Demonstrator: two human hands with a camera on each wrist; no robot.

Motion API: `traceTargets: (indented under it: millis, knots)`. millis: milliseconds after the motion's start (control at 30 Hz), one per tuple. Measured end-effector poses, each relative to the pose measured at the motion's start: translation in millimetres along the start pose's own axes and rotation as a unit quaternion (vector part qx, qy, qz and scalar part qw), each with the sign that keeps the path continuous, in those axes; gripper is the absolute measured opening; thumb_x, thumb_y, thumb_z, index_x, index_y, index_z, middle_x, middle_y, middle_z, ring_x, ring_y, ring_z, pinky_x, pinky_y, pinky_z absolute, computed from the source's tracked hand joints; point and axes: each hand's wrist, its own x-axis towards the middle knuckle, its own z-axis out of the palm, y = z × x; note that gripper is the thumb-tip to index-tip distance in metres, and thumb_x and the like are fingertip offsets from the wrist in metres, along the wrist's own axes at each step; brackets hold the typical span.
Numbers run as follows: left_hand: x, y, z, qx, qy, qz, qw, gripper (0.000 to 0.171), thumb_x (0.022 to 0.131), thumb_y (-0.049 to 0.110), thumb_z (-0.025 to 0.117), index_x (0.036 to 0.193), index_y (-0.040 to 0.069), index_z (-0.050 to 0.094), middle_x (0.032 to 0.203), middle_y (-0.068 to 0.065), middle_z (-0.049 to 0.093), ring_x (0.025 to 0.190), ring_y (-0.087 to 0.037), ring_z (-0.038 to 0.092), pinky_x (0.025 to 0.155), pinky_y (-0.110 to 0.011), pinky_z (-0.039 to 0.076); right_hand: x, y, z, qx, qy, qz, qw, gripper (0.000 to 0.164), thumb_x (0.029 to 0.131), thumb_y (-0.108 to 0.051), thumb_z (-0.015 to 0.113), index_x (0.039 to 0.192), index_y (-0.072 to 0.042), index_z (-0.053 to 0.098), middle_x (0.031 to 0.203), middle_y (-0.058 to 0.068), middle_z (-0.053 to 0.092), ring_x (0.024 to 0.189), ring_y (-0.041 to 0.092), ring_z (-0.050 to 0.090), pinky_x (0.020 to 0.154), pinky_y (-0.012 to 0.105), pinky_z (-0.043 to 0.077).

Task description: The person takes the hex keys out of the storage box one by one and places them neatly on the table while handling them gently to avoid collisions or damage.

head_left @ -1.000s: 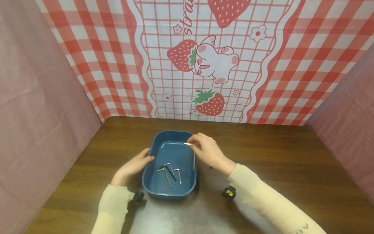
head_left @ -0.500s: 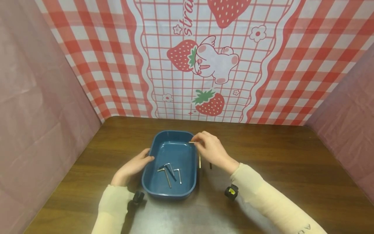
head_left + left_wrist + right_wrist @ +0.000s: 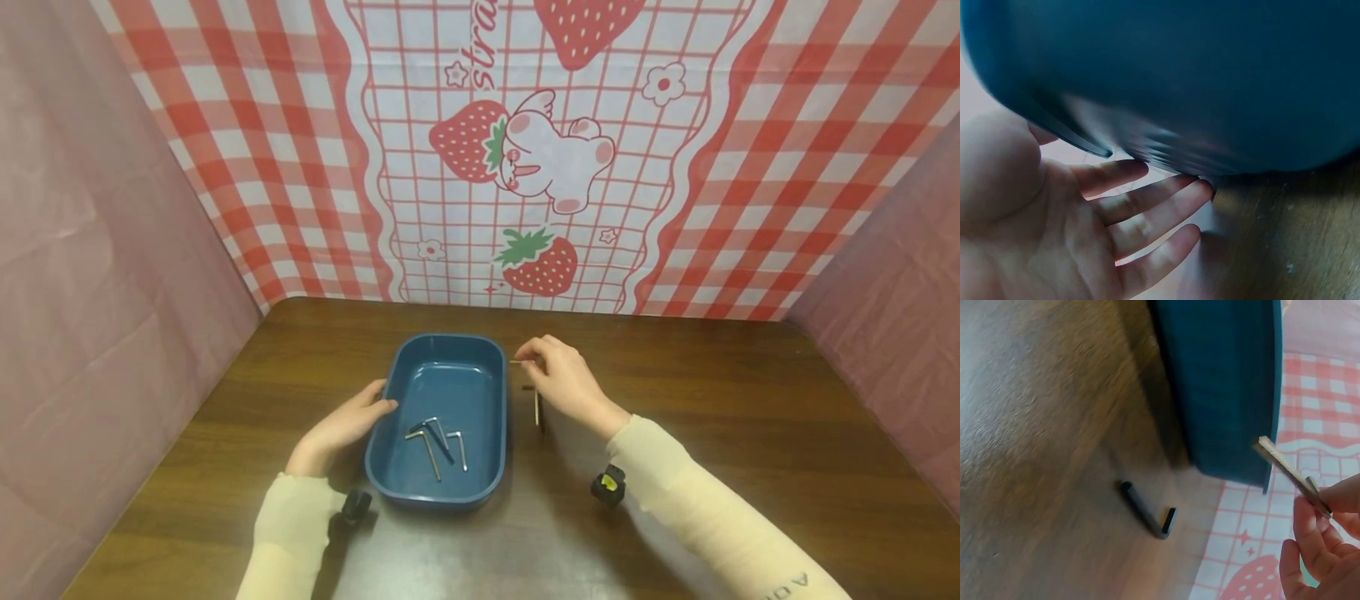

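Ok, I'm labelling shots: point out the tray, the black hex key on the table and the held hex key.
Tray (image 3: 452, 393), head view, bare floor.
Black hex key (image 3: 1142, 511), right wrist view, long leg.
Held hex key (image 3: 1290, 472), right wrist view, long leg.

The worktop (image 3: 697, 383) is brown wood with darker grain. At its middle sits a blue tray (image 3: 450, 396); towards the tray's near edge lie two silver hex keys (image 3: 462, 452), a dark hex key (image 3: 447, 452) and a yellowish hex key (image 3: 431, 458). Off the tray's right edge are a dull gold hex key (image 3: 1292, 475) and a black hex key (image 3: 1142, 511). Along the worktop's far edge, the cloth (image 3: 457, 212) carries red-and-white checks, red grid lines on white, and red strawberries with green leaves. Plain pink drapes (image 3: 97, 225) flank it. Both sleeves (image 3: 720, 508) are pale yellow.
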Motion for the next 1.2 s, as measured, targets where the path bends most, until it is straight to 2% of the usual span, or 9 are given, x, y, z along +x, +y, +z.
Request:
traceTargets:
  millis: [100,367,633,900,1200]
  knots:
    - [0.3,-0.1,0.1,-0.004,0.003,-0.007,1.0,0.049,0.093,0.026,0.043,0.138,0.009,0.032,0.138,-0.017,0.038,0.124,-0.034,0.038,0.102,-0.056,0.029,-1,7,0,-0.006,-0.006,0.008,1.0,0.012,0.084,-0.009,0.058,0.093,-0.009,0.066,0.088,0.004,0.062,0.074,0.016,0.057,0.067,0.034,0.047]
    - [-0.5,0.9,-0.6,0.001,-0.003,0.008,1.0,0.049,0.094,0.025,0.042,0.137,0.006,0.031,0.137,-0.02,0.038,0.123,-0.035,0.039,0.1,-0.056,0.031,-3,21,0,-0.025,-0.02,0.027,0.999,0.012,0.083,-0.009,0.059,0.092,-0.009,0.066,0.086,0.005,0.063,0.07,0.016,0.055,0.063,0.034,0.045]
    - [0.7,2.4,-0.5,-0.003,-0.001,-0.014,0.9999,0.051,0.094,0.027,0.042,0.139,0.008,0.029,0.141,-0.019,0.034,0.127,-0.037,0.033,0.102,-0.059,0.026,-4,32,2,-0.042,-0.031,0.039,0.998,0.009,0.082,-0.009,0.062,0.09,-0.007,0.067,0.083,0.005,0.066,0.073,0.017,0.06,0.065,0.036,0.049]
    - [-1.7,2.6,-0.2,-0.003,-0.002,-0.007,1.0,0.051,0.094,0.026,0.042,0.139,0.007,0.029,0.14,-0.02,0.035,0.126,-0.038,0.034,0.101,-0.058,0.027,-7,42,4,-0.047,-0.045,0.051,0.997,0.011,0.083,-0.006,0.059,0.089,-0.007,0.067,0.087,0.007,0.067,0.067,0.015,0.057,0.061,0.034,0.048]
    - [-1.9,2.1,-0.4,0.007,0.0,0.0,1.0,0.05,0.094,0.026,0.042,0.138,0.007,0.03,0.139,-0.02,0.036,0.126,-0.037,0.035,0.101,-0.057,0.028,-9,49,8,-0.052,-0.053,0.068,0.995,0.011,0.083,-0.006,0.058,0.09,-0.007,0.067,0.09,0.008,0.067,0.07,0.017,0.059,0.06,0.035,0.048]
